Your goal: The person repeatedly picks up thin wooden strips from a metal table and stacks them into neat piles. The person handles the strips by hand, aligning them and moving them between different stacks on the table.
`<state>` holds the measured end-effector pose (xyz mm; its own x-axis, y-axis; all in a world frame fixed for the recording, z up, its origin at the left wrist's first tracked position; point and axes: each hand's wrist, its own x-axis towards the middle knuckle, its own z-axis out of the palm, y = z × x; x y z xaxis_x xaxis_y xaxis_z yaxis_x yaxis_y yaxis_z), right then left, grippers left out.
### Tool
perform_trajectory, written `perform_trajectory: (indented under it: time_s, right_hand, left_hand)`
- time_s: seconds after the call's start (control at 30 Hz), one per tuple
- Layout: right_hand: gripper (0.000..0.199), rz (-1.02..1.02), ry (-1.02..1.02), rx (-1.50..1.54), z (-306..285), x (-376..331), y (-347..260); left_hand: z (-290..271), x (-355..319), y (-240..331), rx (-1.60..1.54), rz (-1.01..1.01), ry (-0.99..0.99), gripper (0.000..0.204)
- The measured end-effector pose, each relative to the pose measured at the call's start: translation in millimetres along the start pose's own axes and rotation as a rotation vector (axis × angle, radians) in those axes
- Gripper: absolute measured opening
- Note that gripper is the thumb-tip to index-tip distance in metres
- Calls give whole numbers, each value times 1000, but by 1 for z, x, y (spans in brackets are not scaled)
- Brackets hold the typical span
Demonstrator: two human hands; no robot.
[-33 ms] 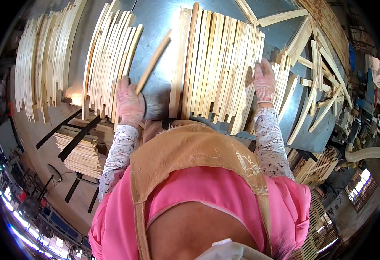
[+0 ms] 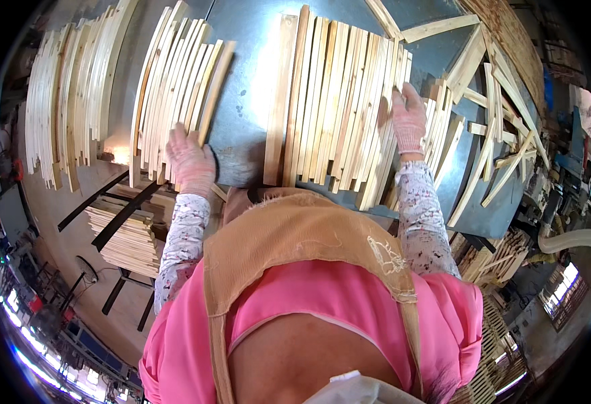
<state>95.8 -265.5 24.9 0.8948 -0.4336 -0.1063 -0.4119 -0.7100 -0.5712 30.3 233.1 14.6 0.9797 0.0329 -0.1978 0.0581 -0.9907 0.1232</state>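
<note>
On the grey metal table [image 2: 245, 81], the gloved left hand [image 2: 191, 161] lies flat, fingers together, on the left row of wooden slats [image 2: 174, 87], while the gloved right hand [image 2: 408, 121] presses extended fingers against the middle row of slats [image 2: 329, 101].

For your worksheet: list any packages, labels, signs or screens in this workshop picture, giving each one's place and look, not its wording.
None can be made out: only bare wooden slats on the grey table, which the gloved left hand and right hand touch.
</note>
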Motion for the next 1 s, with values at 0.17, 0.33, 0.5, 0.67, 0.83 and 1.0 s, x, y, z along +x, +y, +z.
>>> perform_trajectory:
  time_s: [0.17, 0.33, 0.5, 0.67, 0.83, 1.0]
  right_hand:
    - [53, -204, -12, -205, 27, 56, -53]
    - [51, -647, -116, -425, 63, 126, -114]
    - [49, -658, -470, -690, 93, 160, -178]
    - [51, -1068, -335, -464, 69, 163, -167]
    - [36, -985, -268, 117, -10, 148, -164]
    - [57, -325, -85, -148, -56, 162, -19]
  left_hand:
    - [-1, 3, -32, 204, -144, -113, 87]
    - [-14, 10, -5, 45, 39, 164, 91]
    - [-22, 64, 77, -200, 330, 231, 62]
    - [-49, 127, 167, -74, 884, 211, 35]
    - [-117, 172, 223, 832, 1470, -53, 20]
    - [-210, 174, 144, 469, 1122, 61, 20]
